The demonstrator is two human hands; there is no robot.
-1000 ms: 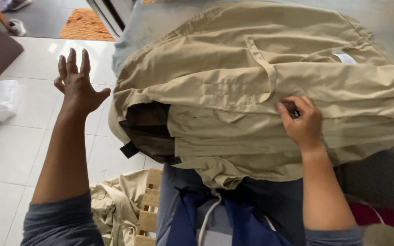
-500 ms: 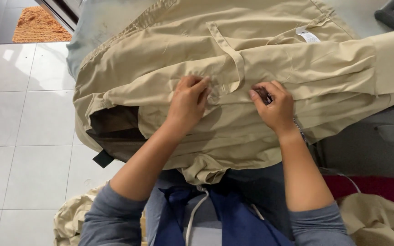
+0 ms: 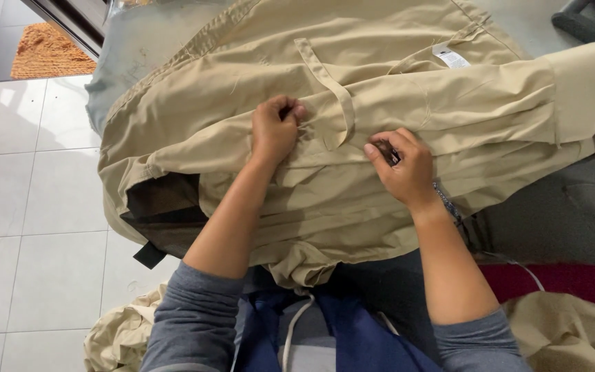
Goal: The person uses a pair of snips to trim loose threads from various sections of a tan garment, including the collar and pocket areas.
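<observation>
- Khaki garment (image 3: 352,138) — a large beige piece of clothing — is lying spread across a grey work surface (image 3: 559,207) in front of us, filling most of the view from the head camera.
- We are resting our left hand (image 3: 275,129) on the middle of the cloth, fingers curled in and pressed together, pinching a small fold of fabric just beside a narrow fabric loop (image 3: 326,83).
- That loop is running diagonally down the garment and is ending between our two hands.
- We are holding our right hand (image 3: 402,165) on the cloth a little to the right, fingers bent and closed around a small dark tool (image 3: 394,156); most of it is hidden, so we cannot tell what kind it is.
- Both forearms are reaching forward from grey sleeves (image 3: 194,324), and the hands are sitting near each other but apart.
- A white label (image 3: 450,56) is showing near the garment's upper right edge.
- A dark brown lining (image 3: 163,207) is peeking out at the garment's lower left, where the cloth is hanging over the edge of the surface.
- More beige fabric (image 3: 122,334) is lying bunched on the white tiled floor (image 3: 29,207) at the lower left, and another beige heap (image 3: 566,331) is sitting at the lower right beside a dark red cloth (image 3: 559,279).
- An orange mat (image 3: 46,52) is lying on the floor at the upper left.
</observation>
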